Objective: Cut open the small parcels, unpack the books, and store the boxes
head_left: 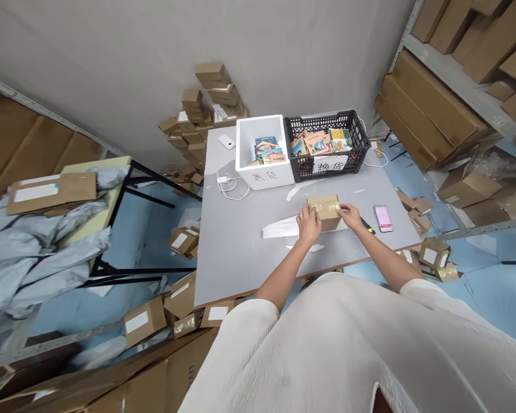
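Observation:
A small brown cardboard box (pixel 327 221) with shiny clear tape on it is on the grey table in front of me. My left hand (pixel 308 222) grips its left side with bent fingers. At the opposite side, my right hand (pixel 350 215) pinches the box near its upper right corner. A white sheet (pixel 280 228) lies left of the box, partly behind my left hand. By my right wrist is a dark object with a yellow tip (pixel 368 227), mostly covered by my arm. Further right lies a phone with a pink screen (pixel 383 219).
On the grey table (pixel 232 246), a white foam box (pixel 266 179) and a black crate (pixel 298 171) hold booklets at the back. A white charger cable (pixel 236 197) lies left. Cardboard boxes (pixel 144 321) crowd the floor; a side table (pixel 81 226) carries grey parcels. Shelves flank both sides.

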A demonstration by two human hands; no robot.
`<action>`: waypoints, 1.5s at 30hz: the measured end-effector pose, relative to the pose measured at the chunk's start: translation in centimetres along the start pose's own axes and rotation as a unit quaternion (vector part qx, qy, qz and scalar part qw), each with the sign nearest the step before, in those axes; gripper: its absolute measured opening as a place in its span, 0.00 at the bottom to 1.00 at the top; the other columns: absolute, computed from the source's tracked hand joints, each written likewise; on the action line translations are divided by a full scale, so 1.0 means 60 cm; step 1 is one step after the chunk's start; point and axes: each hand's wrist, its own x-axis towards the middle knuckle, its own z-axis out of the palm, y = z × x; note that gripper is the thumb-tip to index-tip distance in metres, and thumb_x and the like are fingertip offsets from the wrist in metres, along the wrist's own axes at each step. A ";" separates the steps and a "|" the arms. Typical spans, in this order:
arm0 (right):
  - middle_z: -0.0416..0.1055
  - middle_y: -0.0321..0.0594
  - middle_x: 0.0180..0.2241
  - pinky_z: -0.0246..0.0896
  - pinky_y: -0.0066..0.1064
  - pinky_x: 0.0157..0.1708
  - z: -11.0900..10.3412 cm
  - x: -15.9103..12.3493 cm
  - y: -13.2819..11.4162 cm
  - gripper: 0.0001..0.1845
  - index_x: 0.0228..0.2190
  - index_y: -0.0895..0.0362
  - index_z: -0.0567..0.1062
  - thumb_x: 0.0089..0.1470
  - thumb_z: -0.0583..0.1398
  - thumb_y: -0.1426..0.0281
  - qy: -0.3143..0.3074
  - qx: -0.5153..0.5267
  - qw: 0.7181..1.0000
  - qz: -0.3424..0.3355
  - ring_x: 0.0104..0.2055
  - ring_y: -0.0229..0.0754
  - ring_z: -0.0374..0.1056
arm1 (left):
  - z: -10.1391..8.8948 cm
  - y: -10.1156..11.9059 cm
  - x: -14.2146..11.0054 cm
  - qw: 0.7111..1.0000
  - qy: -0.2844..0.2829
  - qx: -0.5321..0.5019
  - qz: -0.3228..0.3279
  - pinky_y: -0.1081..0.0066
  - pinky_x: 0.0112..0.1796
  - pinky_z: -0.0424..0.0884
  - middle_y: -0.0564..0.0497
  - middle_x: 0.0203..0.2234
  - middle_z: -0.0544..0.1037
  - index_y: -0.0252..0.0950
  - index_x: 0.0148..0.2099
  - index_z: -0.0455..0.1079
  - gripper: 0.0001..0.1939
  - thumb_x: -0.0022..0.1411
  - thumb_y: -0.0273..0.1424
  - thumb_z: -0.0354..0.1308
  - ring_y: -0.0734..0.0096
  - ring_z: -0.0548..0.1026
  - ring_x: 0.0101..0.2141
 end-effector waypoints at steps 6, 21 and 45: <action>0.85 0.48 0.46 0.75 0.47 0.55 0.004 -0.002 -0.006 0.27 0.40 0.54 0.82 0.51 0.69 0.45 -0.015 -0.008 1.000 -0.014 0.49 0.54 0.80 | 0.010 0.026 0.016 0.990 -0.062 -0.034 0.121 0.48 0.64 0.66 0.37 0.64 0.74 0.39 0.71 0.67 0.26 0.74 0.29 0.49 0.48 0.70 0.65; 0.83 0.45 0.49 0.69 0.49 0.61 0.059 -0.009 0.022 0.11 0.37 0.52 0.80 0.52 0.65 0.61 -0.071 -0.101 0.989 0.084 0.53 0.53 0.77 | -0.063 -0.065 0.001 0.996 0.024 0.024 -0.087 0.48 0.57 0.70 0.30 0.57 0.74 0.35 0.68 0.67 0.35 0.74 0.57 0.54 0.37 0.75 0.58; 0.79 0.46 0.59 0.73 0.45 0.57 -0.007 -0.044 0.034 0.25 0.55 0.53 0.79 0.56 0.63 0.63 -0.091 -0.089 0.992 -0.006 0.49 0.48 0.78 | 0.007 -0.105 -0.058 0.976 0.012 -0.125 -0.177 0.46 0.64 0.68 0.31 0.66 0.72 0.36 0.70 0.63 0.29 0.70 0.33 0.55 0.45 0.70 0.67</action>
